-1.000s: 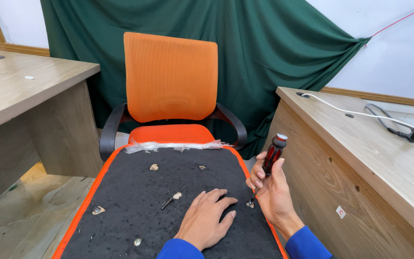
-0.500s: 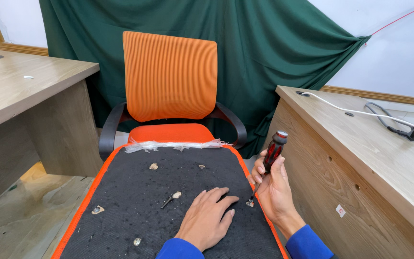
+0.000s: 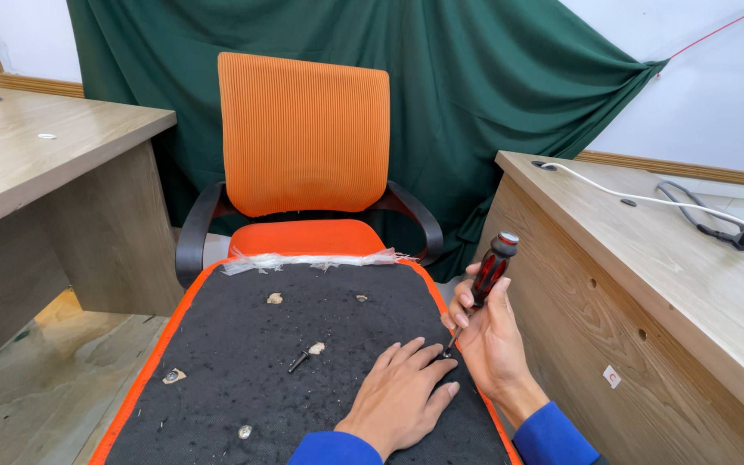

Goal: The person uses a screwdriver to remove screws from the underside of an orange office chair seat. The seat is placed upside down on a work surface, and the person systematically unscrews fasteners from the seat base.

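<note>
An upturned seat cushion (image 3: 243, 344) with black felt underside and orange edging lies in front of me. My left hand (image 3: 402, 396) rests flat on the felt, fingers spread, fingertips next to the screwdriver tip. My right hand (image 3: 488, 331) grips a red-and-black-handled screwdriver (image 3: 486, 280), held upright and tilted, its tip down on the felt near the right edge. A loose dark screw (image 3: 299, 360) lies on the felt left of my left hand. Metal fittings (image 3: 172, 376) sit in the felt at several spots.
An orange mesh-backed office chair (image 3: 303, 138) with black armrests stands behind the cushion, before a green curtain (image 3: 475, 77). A wooden desk (image 3: 36, 164) is on the left. Another desk (image 3: 665, 258) on the right carries a white cable and a black cord.
My left hand has slid to the right, bringing its fingertips up to the screwdriver tip and covering the fitting there. The right hand and screwdriver stay almost still.
</note>
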